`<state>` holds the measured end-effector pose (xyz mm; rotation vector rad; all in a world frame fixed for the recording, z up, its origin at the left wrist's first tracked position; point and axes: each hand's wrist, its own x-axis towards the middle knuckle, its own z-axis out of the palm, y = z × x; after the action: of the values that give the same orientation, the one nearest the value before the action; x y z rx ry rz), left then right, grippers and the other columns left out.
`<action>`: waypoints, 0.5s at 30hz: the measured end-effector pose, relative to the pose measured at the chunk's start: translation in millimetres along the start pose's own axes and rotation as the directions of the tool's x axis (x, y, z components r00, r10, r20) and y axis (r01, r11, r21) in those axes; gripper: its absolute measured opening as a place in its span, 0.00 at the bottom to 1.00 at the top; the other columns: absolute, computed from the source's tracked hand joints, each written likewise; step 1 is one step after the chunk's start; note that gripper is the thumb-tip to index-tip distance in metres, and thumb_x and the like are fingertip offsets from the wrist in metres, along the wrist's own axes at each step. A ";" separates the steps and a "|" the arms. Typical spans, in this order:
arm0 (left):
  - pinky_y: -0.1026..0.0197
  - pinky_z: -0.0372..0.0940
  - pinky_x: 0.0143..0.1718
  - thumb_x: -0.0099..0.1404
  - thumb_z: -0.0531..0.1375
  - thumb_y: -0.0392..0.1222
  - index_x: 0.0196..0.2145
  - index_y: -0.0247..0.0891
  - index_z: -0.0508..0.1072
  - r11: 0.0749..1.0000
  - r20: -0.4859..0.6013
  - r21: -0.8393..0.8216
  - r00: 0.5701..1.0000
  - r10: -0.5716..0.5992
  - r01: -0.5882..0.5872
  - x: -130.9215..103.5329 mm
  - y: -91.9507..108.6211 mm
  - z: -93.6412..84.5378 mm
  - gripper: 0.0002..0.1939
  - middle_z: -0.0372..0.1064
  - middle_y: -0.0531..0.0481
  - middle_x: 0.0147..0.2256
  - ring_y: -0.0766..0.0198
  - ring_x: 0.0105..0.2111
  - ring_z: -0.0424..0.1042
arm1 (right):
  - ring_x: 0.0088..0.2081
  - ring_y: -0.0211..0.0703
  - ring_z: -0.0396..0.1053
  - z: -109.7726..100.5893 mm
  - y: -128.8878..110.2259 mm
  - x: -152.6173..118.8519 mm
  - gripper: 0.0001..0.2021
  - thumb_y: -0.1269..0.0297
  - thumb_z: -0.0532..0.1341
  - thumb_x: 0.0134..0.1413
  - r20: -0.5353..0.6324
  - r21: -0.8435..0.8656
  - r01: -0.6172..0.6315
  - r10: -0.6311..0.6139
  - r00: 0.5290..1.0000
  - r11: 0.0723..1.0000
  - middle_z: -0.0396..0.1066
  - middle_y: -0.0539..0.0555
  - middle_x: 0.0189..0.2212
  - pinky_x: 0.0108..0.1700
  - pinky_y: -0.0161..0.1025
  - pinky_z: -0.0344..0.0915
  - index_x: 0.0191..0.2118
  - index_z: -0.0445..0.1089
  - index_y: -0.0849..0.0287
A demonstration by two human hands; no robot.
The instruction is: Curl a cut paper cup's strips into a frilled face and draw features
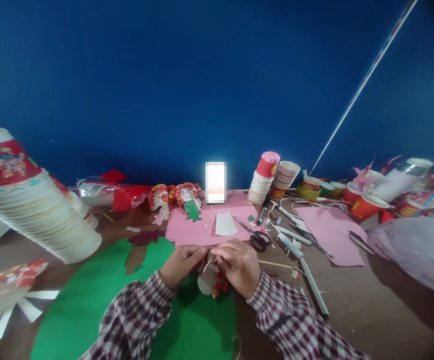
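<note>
Both hands meet over a large green paper sheet (78, 300). Between them hangs a small paper-cup craft piece (206, 281), pale in the middle with red and yellow curled bits at its right side. My left hand (182, 265) pinches its upper edge from the left, thumb on top. On the other side, my right hand (238, 262) has its fingers closed on the same top edge, where a thin pale strip shows. The fingers cover much of the piece's upper part. Black-handled scissors (260, 240) lie just beyond my right hand, beside a white paper piece (226, 224).
Pink paper (187, 232) lies ahead, with finished paper figures (191, 200) at its far edge. A lit phone (216, 182) stands behind. Tall cup stacks (59, 220) lean at left; others (264, 177) stand further back. A glue gun (290, 245), pens and a plastic bag (423, 250) lie right.
</note>
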<state>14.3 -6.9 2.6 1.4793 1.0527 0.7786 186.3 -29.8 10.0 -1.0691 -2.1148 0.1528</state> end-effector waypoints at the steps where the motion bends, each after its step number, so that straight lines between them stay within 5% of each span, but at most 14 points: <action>1: 0.69 0.47 0.16 0.55 0.53 0.54 0.22 0.31 0.73 1.000 0.006 0.016 1.000 0.005 -0.005 0.3 -0.8 0.0 0.22 0.58 0.54 0.13 0.72 0.15 0.52 | 0.34 0.38 0.65 -0.1 -0.1 0.2 0.09 0.67 0.52 0.56 0.002 -0.009 0.002 -0.002 1.000 1.000 0.70 0.51 0.30 0.39 0.35 0.60 0.36 0.68 0.56; 8: 0.64 0.60 0.28 0.51 0.59 0.48 0.31 0.33 0.76 0.995 0.039 -0.100 0.999 -0.008 0.012 3.0 -8.9 0.4 0.16 0.72 0.48 0.24 0.64 0.25 0.67 | 0.36 0.39 0.65 -0.7 0.1 0.0 0.09 0.67 0.53 0.55 0.001 -0.023 -0.014 0.014 1.000 1.000 0.70 0.51 0.32 0.39 0.36 0.61 0.39 0.68 0.54; 15: 0.65 0.62 0.27 0.50 0.60 0.45 0.29 0.31 0.74 0.997 -0.049 -0.077 0.999 -0.019 0.015 4.1 -7.3 -0.3 0.13 0.72 0.47 0.25 0.66 0.24 0.67 | 0.36 0.39 0.66 -2.3 4.5 1.4 0.09 0.68 0.53 0.55 -0.020 -0.013 -0.045 0.044 0.999 0.999 0.71 0.52 0.32 0.40 0.36 0.62 0.38 0.69 0.55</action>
<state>14.2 -3.1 -4.9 1.3906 1.0599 0.8388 190.2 -26.3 10.6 -1.1216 -2.0784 0.1496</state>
